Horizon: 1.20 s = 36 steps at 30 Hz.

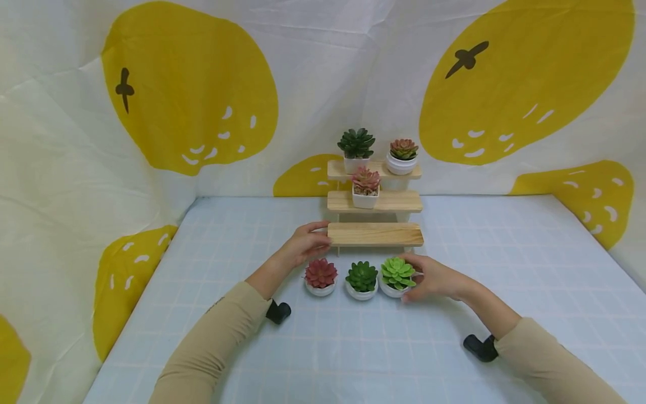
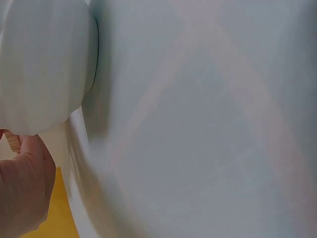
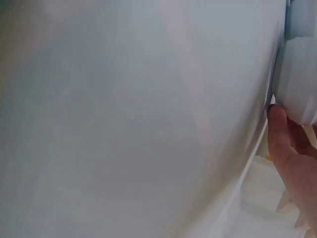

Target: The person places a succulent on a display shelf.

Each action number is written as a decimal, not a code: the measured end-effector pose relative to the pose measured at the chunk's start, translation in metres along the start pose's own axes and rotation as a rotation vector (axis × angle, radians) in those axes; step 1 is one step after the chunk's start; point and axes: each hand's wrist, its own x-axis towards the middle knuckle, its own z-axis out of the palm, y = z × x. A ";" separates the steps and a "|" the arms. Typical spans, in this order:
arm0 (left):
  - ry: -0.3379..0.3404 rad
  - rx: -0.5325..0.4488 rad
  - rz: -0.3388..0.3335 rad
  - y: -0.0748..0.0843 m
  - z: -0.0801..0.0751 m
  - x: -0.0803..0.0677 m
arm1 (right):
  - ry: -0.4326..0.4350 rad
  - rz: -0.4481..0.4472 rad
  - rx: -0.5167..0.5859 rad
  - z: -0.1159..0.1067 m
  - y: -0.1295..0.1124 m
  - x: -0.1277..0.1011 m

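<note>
My left hand (image 1: 309,244) is at the left end of the lowest board of a three-tier wooden display stand (image 1: 375,234), its fingers gripping that end. In the left wrist view, a sliver of the wood shows by the fingers, behind a white pot (image 2: 44,64). My right hand (image 1: 431,278) holds a bright green succulent (image 1: 398,272) by its round white pot, thumb at the front and fingers behind. A white pot (image 3: 299,79) meets the fingertips in the right wrist view. To its left stand a dark green succulent (image 1: 361,276) and a red succulent (image 1: 321,273), both in white pots.
On the top board are a dark green succulent (image 1: 356,143) in a square pot and a reddish-green one (image 1: 403,150) in a round pot. A pink succulent (image 1: 365,182) stands on the middle board. The pale blue checked tablecloth (image 1: 323,353) meets a lemon-print backdrop (image 1: 323,67).
</note>
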 end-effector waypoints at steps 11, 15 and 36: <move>-0.006 -0.010 0.000 0.000 0.000 -0.001 | 0.033 0.015 -0.018 0.002 -0.003 0.001; -0.006 -0.008 0.001 0.000 0.000 0.000 | 0.052 0.011 -0.013 0.002 -0.006 0.000; 0.004 -0.009 -0.010 -0.002 -0.001 0.003 | 0.267 0.070 0.001 -0.030 -0.043 -0.004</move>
